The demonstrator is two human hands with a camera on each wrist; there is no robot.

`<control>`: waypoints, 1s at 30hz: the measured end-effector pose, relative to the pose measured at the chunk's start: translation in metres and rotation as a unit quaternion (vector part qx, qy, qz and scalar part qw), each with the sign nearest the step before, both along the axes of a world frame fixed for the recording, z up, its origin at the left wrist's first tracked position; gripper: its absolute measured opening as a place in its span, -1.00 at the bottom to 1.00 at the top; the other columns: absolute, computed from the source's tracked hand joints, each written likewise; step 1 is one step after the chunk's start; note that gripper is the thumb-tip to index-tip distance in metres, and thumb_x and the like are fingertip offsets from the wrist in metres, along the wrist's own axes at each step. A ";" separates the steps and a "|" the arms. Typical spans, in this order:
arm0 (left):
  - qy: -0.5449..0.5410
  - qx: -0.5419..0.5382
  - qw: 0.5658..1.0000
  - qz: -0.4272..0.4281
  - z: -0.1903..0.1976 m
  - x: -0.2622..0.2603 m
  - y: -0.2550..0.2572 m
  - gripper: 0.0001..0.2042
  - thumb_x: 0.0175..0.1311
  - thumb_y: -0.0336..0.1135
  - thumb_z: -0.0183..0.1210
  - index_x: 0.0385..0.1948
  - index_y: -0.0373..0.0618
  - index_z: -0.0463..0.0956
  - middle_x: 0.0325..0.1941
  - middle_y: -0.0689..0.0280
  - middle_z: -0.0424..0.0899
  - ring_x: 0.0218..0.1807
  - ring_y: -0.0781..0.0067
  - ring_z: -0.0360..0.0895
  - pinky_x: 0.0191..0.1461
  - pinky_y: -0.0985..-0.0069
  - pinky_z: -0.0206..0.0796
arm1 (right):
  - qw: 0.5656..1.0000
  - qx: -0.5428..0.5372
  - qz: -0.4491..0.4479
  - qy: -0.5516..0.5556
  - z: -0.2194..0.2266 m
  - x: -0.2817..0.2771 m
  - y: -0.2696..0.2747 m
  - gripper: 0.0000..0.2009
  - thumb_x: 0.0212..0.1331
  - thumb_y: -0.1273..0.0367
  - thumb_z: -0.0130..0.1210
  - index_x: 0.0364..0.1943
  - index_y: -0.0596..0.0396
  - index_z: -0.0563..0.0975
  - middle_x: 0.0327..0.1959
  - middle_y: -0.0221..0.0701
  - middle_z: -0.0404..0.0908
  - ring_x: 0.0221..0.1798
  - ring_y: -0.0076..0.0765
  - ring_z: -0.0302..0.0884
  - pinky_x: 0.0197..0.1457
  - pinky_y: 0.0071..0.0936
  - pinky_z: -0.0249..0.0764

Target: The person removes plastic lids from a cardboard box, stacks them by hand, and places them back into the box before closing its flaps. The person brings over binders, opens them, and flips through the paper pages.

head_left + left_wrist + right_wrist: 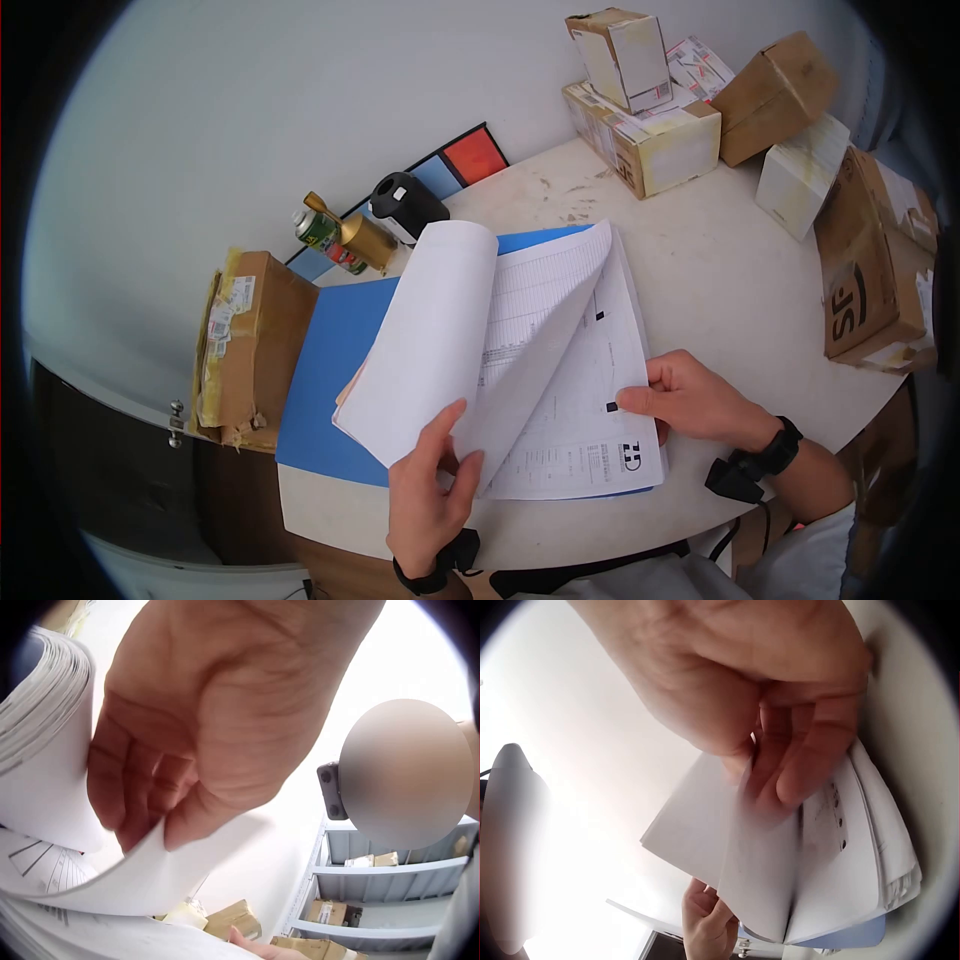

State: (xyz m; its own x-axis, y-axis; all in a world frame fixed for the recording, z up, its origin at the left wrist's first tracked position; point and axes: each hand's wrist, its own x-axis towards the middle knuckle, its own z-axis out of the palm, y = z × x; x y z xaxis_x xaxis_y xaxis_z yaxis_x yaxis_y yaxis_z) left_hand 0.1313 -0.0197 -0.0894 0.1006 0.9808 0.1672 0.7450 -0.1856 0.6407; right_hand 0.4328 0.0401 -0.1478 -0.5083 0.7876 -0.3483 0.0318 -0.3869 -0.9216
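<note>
A thick stack of printed sheets lies in an open blue folder on the table, with its left part curled over as a white roll of pages. My left hand pinches the lower edge of a partly lifted sheet between thumb and fingers; the left wrist view shows this sheet bending up to the fingertips. At the right edge of the stack my right hand grips paper, thumb on top and fingers underneath. In the right wrist view, pages stand fanned below that hand.
A worn carton stands left of the folder. Behind it are a spray can, a gold-coloured container and a black cylindrical object. Several boxes are piled at the back right, and an SF carton sits at the right edge.
</note>
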 end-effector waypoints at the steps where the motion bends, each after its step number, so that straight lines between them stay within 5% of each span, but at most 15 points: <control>1: -0.004 0.020 0.997 0.071 0.002 -0.006 -0.001 -0.64 0.21 -0.56 0.27 0.06 -0.30 0.48 -0.39 0.13 0.71 -0.51 0.36 0.62 -0.38 0.49 0.40 | 1.000 -0.001 0.012 0.009 0.003 0.002 0.000 -0.67 0.44 0.32 0.19 0.06 0.36 0.58 -0.20 -0.34 0.74 -0.27 -0.60 0.68 -0.27 -0.62 0.61; 2: -0.036 0.056 0.987 0.147 0.006 -0.008 0.000 -0.70 0.22 -0.52 0.25 -0.04 -0.34 0.43 -0.46 0.16 0.67 -0.55 0.44 0.58 -0.43 0.52 0.34 | 1.000 -0.001 0.023 0.018 0.005 0.003 0.000 -0.66 0.45 0.33 0.17 0.12 0.35 0.56 -0.14 -0.34 0.74 -0.23 -0.58 0.68 -0.23 -0.60 0.62; 7: 0.000 0.220 0.907 0.359 0.005 -0.041 -0.008 -0.35 0.22 -0.59 0.21 0.40 -0.30 0.21 -0.50 0.40 0.48 -0.52 0.68 0.29 -0.37 0.65 0.18 | 0.989 0.011 0.108 0.101 0.010 0.014 0.004 -0.47 0.44 0.37 0.14 0.41 0.24 0.30 0.18 -0.23 0.61 0.12 -0.38 0.63 0.09 -0.43 0.63; 9: -0.028 0.275 0.920 0.277 0.006 -0.025 -0.018 -0.28 0.25 -0.55 0.26 0.48 -0.24 0.16 -0.50 0.48 0.32 -0.49 0.73 0.19 -0.35 0.66 0.14 | 0.979 -0.006 0.158 0.130 0.012 0.012 0.003 -0.34 0.42 0.39 0.16 0.52 0.20 0.15 0.35 -0.17 0.51 0.28 -0.27 0.57 0.23 -0.35 0.61; 11: 0.012 0.166 0.986 0.003 0.005 -0.013 -0.023 0.06 -0.05 -0.30 0.60 0.50 -0.33 0.07 -0.38 0.28 0.59 -0.37 0.45 0.58 -0.18 0.50 0.42 | 0.946 0.004 0.221 0.239 0.010 0.008 -0.003 -0.13 0.38 0.39 0.22 0.61 0.12 -0.12 0.59 -0.12 0.16 0.51 -0.10 0.32 0.42 -0.20 0.46; 12: 0.061 0.147 0.981 -0.106 0.008 0.006 -0.015 0.12 -0.10 -0.19 0.65 0.48 -0.40 0.06 -0.26 0.16 0.67 -0.24 0.26 0.68 -0.11 0.43 0.50 | 0.945 0.005 0.227 0.235 0.008 0.005 -0.005 -0.13 0.38 0.39 0.22 0.61 0.12 -0.12 0.59 -0.12 0.16 0.51 -0.10 0.32 0.42 -0.20 0.46; 14: 0.104 0.154 0.969 -0.161 0.004 0.022 -0.010 0.01 -0.01 -0.30 0.59 0.47 -0.39 0.11 -0.28 0.11 0.70 -0.28 0.15 0.70 -0.17 0.38 0.53 | 0.917 0.014 0.286 0.276 0.006 0.002 -0.010 0.01 0.32 0.39 0.31 0.63 0.05 -0.25 0.68 -0.16 -0.12 0.65 -0.04 0.03 0.48 -0.05 0.38; 16: 0.045 0.041 0.998 -0.033 -0.002 0.017 -0.010 -0.17 0.15 -0.46 0.41 0.47 -0.35 0.13 -0.19 0.06 0.74 -0.15 0.29 0.72 -0.18 0.48 0.49 | 0.927 0.038 0.262 0.265 0.011 0.004 -0.012 -0.11 0.34 0.41 0.27 0.61 0.09 -0.07 0.64 -0.14 0.03 0.62 -0.01 0.14 0.45 -0.11 0.43; 18: -0.015 0.108 0.985 0.135 -0.004 -0.007 -0.006 -0.39 0.24 -0.58 0.18 0.37 -0.34 0.23 -0.32 0.19 0.69 -0.33 0.53 0.58 -0.31 0.56 0.39 | 0.968 0.012 0.179 0.173 0.021 0.013 -0.003 -0.34 0.36 0.44 0.23 0.50 0.17 0.22 0.50 -0.09 0.34 0.48 -0.05 0.40 0.36 -0.21 0.53; 19: -0.070 0.158 0.966 0.194 -0.005 -0.018 -0.002 -0.36 0.25 -0.59 0.15 0.42 -0.32 0.18 -0.33 0.26 0.66 -0.37 0.58 0.51 -0.30 0.59 0.36 | 0.989 0.004 0.069 0.128 0.027 0.016 -0.001 -0.60 0.38 0.42 0.22 0.24 0.27 0.46 0.15 -0.22 0.64 0.16 -0.35 0.65 0.15 -0.42 0.61; 21: -0.059 0.158 0.937 0.305 -0.005 -0.051 -0.009 -0.30 0.28 -0.62 0.12 0.50 -0.29 0.08 -0.43 0.41 0.47 -0.43 0.71 0.35 -0.32 0.67 0.22 | 0.992 0.085 -0.092 -0.027 0.024 0.021 0.006 -0.70 0.40 0.40 0.18 0.10 0.30 0.50 -0.06 -0.29 0.68 -0.02 -0.46 0.67 -0.02 -0.50 0.63; 24: 0.002 0.274 0.894 0.355 -0.003 -0.057 -0.013 -0.28 0.28 -0.54 0.19 0.49 -0.30 0.08 -0.49 0.42 0.40 -0.51 0.67 0.28 -0.34 0.66 0.17 | 0.954 0.182 -0.145 -0.189 0.006 0.031 0.013 -0.71 0.40 0.38 0.18 0.05 0.31 0.49 -0.12 -0.32 0.66 -0.11 -0.52 0.65 -0.11 -0.54 0.62; 26: -0.022 0.283 0.897 0.338 0.000 -0.042 -0.022 -0.36 0.27 -0.54 0.24 0.42 -0.29 0.25 -0.50 0.44 0.45 -0.50 0.67 0.34 -0.31 0.67 0.19 | 0.978 0.116 -0.124 -0.123 0.009 0.029 0.012 -0.65 0.41 0.35 0.18 0.12 0.33 0.45 -0.11 -0.29 0.67 -0.09 -0.48 0.66 -0.10 -0.51 0.64; 28: -0.009 0.190 0.976 0.110 0.005 -0.018 -0.028 -0.52 0.22 -0.55 0.29 0.23 -0.29 0.48 -0.48 0.38 0.54 -0.46 0.58 0.49 -0.30 0.63 0.29 | 0.993 0.063 -0.085 -0.048 0.009 0.025 0.011 -0.60 0.43 0.34 0.14 0.20 0.33 0.41 -0.08 -0.27 0.67 -0.06 -0.43 0.68 -0.09 -0.47 0.66; 30: 0.007 0.089 0.995 -0.032 0.015 0.007 -0.019 -0.63 0.17 -0.49 0.38 0.05 -0.25 0.61 -0.42 0.28 0.63 -0.41 0.39 0.61 -0.27 0.51 0.44 | 0.993 0.055 -0.104 -0.029 0.011 0.023 0.009 -0.57 0.44 0.33 0.14 0.24 0.33 0.38 -0.07 -0.25 0.67 -0.05 -0.41 0.68 -0.07 -0.44 0.67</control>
